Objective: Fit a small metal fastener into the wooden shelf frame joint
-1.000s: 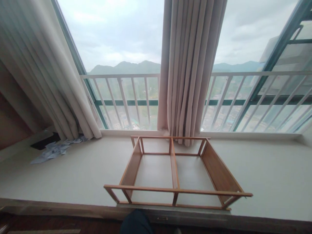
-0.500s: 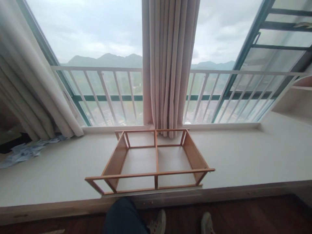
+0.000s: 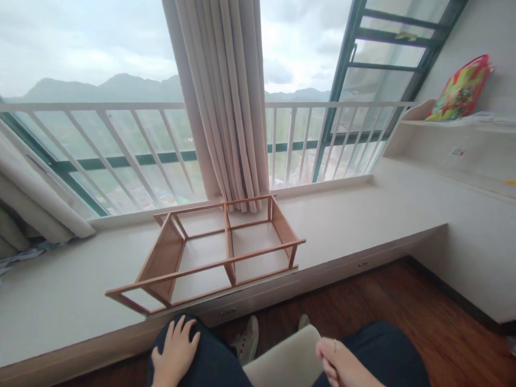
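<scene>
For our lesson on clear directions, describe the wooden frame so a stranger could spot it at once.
Below the big window runs a long white ledge. On it, at the foot of the central curtain, lies the wooden frame. Its open brown bars contrast with pale neighbours.

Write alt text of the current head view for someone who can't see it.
A wooden frame lies on a white ledge by a beige curtain. The person's left hand is spread on the left knee; the curled right hand is near the right leg.
</scene>
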A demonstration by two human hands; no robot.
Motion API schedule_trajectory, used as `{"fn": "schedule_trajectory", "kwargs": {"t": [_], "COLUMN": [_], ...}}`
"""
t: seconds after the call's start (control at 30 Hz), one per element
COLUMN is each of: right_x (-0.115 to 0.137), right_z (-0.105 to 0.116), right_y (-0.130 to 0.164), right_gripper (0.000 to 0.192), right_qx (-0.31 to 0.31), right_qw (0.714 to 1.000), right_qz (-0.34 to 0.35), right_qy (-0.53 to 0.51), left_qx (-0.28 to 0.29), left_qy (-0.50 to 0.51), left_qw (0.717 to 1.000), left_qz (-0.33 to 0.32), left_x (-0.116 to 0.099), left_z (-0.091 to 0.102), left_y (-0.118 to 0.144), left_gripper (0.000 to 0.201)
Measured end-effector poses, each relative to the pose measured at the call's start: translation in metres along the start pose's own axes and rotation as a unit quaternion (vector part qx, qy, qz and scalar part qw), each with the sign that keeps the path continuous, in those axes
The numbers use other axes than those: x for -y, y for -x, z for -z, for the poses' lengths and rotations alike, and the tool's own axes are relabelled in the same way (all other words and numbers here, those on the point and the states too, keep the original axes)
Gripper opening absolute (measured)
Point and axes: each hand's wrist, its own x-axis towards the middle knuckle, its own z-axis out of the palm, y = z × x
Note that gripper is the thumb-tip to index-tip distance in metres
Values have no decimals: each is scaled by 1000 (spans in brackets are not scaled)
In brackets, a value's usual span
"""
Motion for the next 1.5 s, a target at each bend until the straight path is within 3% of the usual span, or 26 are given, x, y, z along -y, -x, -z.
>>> {"fn": "schedule_trajectory", "kwargs": {"t": [0.07, 0.17, 0.37, 0.63, 0.9, 1.1, 1.23, 1.37, 1.5], "right_x": [13, 33, 53, 71, 100, 129, 145, 154, 158], "right_z": [-1, -4, -3, 11, 33, 45, 61, 76, 80], "right_y": [-34, -64, -78, -86, -92, -98, -103, -107, -110], "right_gripper": [50, 57, 67, 66, 41, 24, 27, 29, 21], "right_qx": [-54, -82, -80, -84, -85, -130, -239, -314, -357], "right_qw": [989, 959, 943, 917, 902, 921, 944, 910, 884], "right_qz": [56, 107, 103, 116, 144, 180, 213, 216, 183], "right_qy": [-124, -249, -306, -371, -398, -320, -79, 163, 239], "left_qx": [7, 17, 3, -15, 12, 37, 27, 17, 19], "left_qy": [-8, 7, 28, 45, 47, 34, 32, 42, 47], "left_qw": [1000, 999, 999, 999, 998, 998, 998, 998, 998], "left_qz": [29, 43, 20, 16, 32, 43, 38, 38, 36], "left_x": [5, 9, -1, -12, -17, -26, -26, -24, -23], "left_z": [-4, -5, 0, 1, 11, 20, 19, 17, 15], "left_y": [-9, -21, -38, -46, -39, -36, -37, -37, -38], "left_gripper": [54, 57, 49, 44, 47, 52, 51, 49, 48]}}
